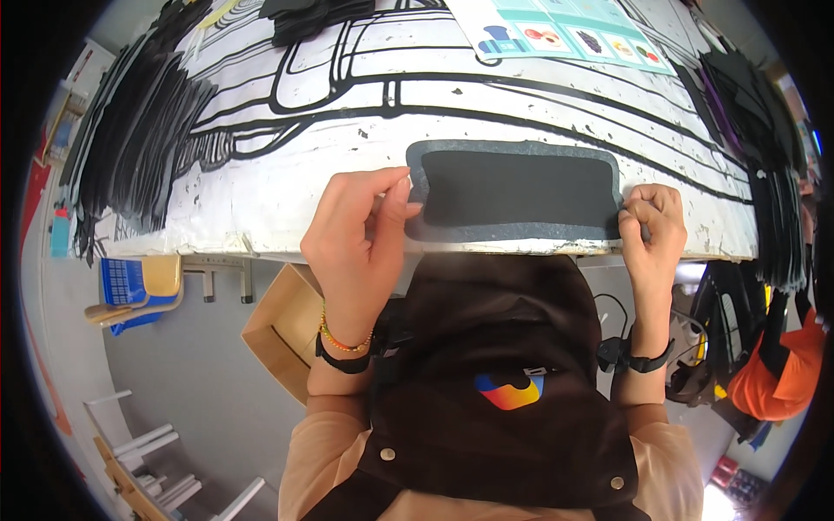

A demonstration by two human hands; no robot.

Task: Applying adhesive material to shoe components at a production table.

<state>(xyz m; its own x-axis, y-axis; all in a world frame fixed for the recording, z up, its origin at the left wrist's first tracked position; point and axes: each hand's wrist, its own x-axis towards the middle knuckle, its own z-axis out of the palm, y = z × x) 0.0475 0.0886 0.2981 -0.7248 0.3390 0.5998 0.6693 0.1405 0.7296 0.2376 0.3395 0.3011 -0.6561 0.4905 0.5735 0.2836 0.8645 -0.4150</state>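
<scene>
A flat black rectangular piece (517,191), seemingly cloth, lies over a slightly larger dark grey rectangle (512,233) with rounded corners, close to the table's near edge. At the left end of this pair, my left hand (360,226) is closed, thumb and forefinger pinched together. One of its other fingertips overlaps the grey border; whatever is in the pinch cannot be made out. My right hand (651,226) has curled fingers and pinches the right edge of the grey rectangle. Both wrists carry black straps.
The white table (287,195) has black painted lines. Black fabric strips pile up at the left (139,139) and hang at the right (777,208). A printed picture sheet (565,35) and a folded black stack (313,19) lie farther back. Below stands an open cardboard box (278,330).
</scene>
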